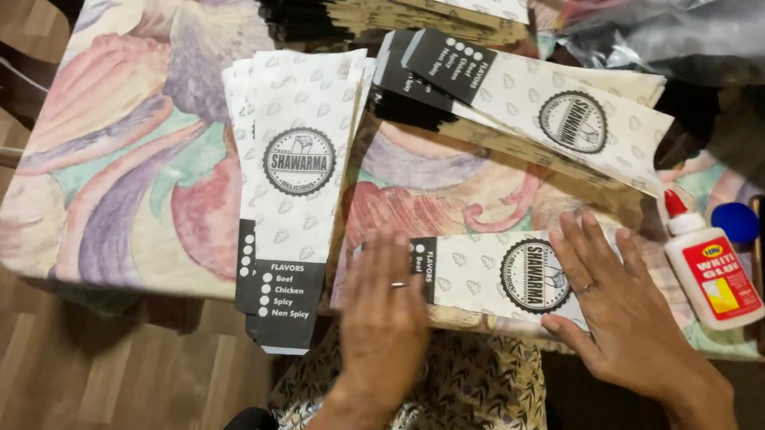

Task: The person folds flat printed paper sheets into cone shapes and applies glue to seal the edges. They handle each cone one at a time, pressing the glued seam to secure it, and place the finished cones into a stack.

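A flat white paper sleeve (pixel 488 275) with a round black emblem and a black end lies crosswise at the table's near edge. My left hand (pixel 382 321), blurred with a ring on it, lies flat over the sleeve's black left end. My right hand (pixel 619 305), also ringed, presses flat with spread fingers on the sleeve's right part. Neither hand grips anything.
A stack of the same sleeves (pixel 293 180) lies lengthwise to the left, overhanging the edge of the table (pixel 118 183) with its flowered cloth. More stacks (pixel 540 104) lie behind. A white glue bottle (pixel 710 271) with a red tip lies at right beside a blue cap (pixel 735 221).
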